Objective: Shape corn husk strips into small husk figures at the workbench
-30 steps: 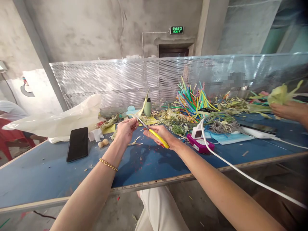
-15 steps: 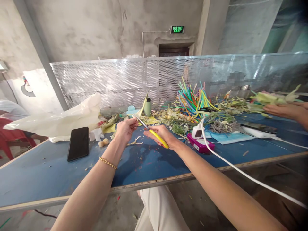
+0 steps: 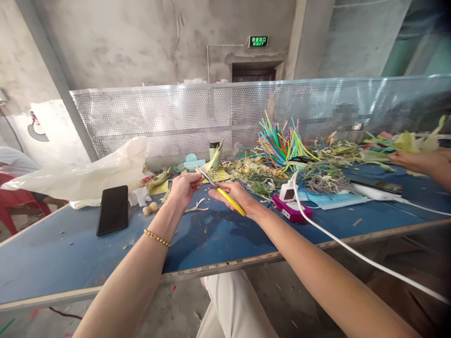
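My right hand (image 3: 237,197) is closed round the yellow handles of a pair of scissors (image 3: 231,201), whose metal blades point up and left. My left hand (image 3: 187,188) pinches the lower end of a pale green husk-like leaf (image 3: 215,158), right by the blades. The leaf's tip slants up to the right, in front of a green bottle with a dark lid (image 3: 213,149). Whether the blades are cutting into the leaf I cannot tell. Below the hands, a few thin pale strips (image 3: 198,206) lie on the blue table (image 3: 211,244).
A black phone (image 3: 112,210), small wooden pieces (image 3: 151,209) and a plastic bag (image 3: 105,169) lie left. Colourful pipe-cleaner-like sticks (image 3: 282,145), dried plant scraps and a purple power socket (image 3: 291,209) with a white cable stand right. Another person's hand (image 3: 410,160) holds leaves far right.
The leaf's tip has swung to the right, past the green bottle. My hands and the scissors stay nearly in place. The other person's hand has shifted slightly.
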